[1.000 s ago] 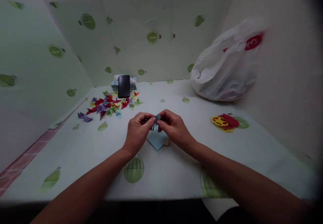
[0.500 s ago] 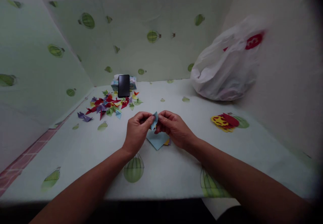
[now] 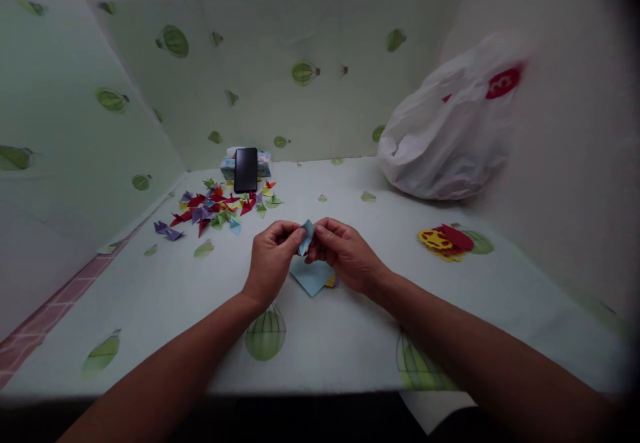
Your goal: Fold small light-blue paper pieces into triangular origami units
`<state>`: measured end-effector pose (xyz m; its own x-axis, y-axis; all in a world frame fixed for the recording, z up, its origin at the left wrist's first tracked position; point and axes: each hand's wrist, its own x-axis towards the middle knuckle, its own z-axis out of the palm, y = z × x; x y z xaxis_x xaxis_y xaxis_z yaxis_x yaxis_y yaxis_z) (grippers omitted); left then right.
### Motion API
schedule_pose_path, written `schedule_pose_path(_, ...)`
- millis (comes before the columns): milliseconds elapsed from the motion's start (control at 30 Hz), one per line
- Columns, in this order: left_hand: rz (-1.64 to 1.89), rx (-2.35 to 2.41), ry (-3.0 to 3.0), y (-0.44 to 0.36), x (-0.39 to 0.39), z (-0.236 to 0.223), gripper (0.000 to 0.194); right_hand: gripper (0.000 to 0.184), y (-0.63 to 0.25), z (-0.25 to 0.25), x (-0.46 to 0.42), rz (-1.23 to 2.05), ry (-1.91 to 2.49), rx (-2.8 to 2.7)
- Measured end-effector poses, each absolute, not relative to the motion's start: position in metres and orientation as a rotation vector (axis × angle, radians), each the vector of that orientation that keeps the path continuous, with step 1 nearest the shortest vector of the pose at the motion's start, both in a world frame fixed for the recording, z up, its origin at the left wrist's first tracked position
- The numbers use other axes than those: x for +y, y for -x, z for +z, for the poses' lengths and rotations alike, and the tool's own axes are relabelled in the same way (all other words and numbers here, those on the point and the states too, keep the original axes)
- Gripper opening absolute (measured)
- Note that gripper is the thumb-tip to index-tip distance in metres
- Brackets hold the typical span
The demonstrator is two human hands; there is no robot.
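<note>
A small piece of folded light-blue paper (image 3: 307, 236) is held upright between my two hands. My left hand (image 3: 275, 256) pinches its left side with thumb and fingers. On the right side, my right hand (image 3: 345, 253) has its thumb and curled fingers closed at the paper's edge. Just below the hands lies a stack of square paper sheets (image 3: 313, 280), light blue on top, with yellow and purple corners sticking out at the right. My fingers hide the lower part of the folded piece and the stack's upper edge.
Several folded paper cranes (image 3: 215, 210) in many colours lie back left. Behind them a black phone (image 3: 245, 170) leans on a tissue pack (image 3: 227, 166). A white plastic bag (image 3: 445, 136) stands back right, and red and yellow paper cutouts (image 3: 443, 240) lie before it.
The folded blue paper has turned slightly between my fingers, showing a little more of its face. My hands have hardly moved.
</note>
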<state>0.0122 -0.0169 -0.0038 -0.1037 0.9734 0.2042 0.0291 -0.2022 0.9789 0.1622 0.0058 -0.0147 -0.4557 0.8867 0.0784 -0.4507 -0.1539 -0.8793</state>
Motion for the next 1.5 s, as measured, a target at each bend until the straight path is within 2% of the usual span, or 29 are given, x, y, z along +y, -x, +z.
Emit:
schedule_pose_path(467,1.439,1.248,-1.397,-0.0121,-0.0176,-0.0027,0.016,0.03,-0.1613,-0.018,0.0069,1.757,0.642,-1.12)
schedule_pose_path(900,1.378,1.195,-1.404,-0.013,-0.0188,-0.0054,0.02,0.023,-0.1619,-0.0141,0.0025,1.44,0.771,-1.277)
schedule_pose_path(1200,1.362,1.257,-1.455,-0.0126,-0.017,-0.0025,0.015,0.018,-0.1648,-0.0107,0.0032,1.301,0.767,-1.421)
schedule_pose_path(1500,1.34,1.265,-1.461,-0.0135,-0.0169,-0.0011,0.016,0.021,-0.1674,-0.0094,0.0057,1.227,0.815,-1.474)
